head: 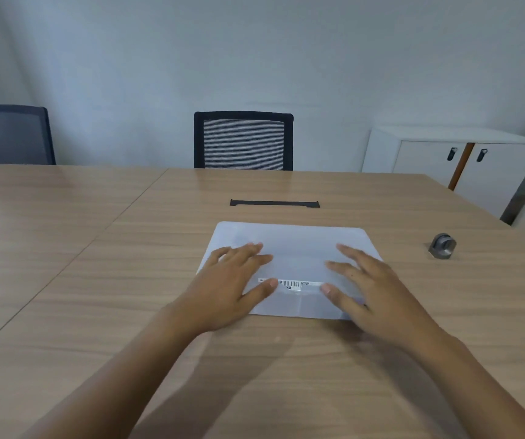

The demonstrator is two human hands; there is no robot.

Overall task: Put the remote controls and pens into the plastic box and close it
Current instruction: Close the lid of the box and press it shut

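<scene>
A flat, translucent white plastic box [296, 245] lies shut on the wooden table [96, 280], with a barcode label near its front edge. My left hand [232, 286] rests flat on the lid's left part, fingers spread. On the lid's right part lies my right hand [372, 289], also flat with fingers apart. Neither hand grips anything. No remote controls or pens show outside the box, and I cannot make out what is inside.
A small grey metal object [442, 246] stands on the table to the right. A black cable slot [274, 203] sits beyond the box. Two mesh chairs [243, 141] stand at the far edge, and a white cabinet [457, 160] is at the back right.
</scene>
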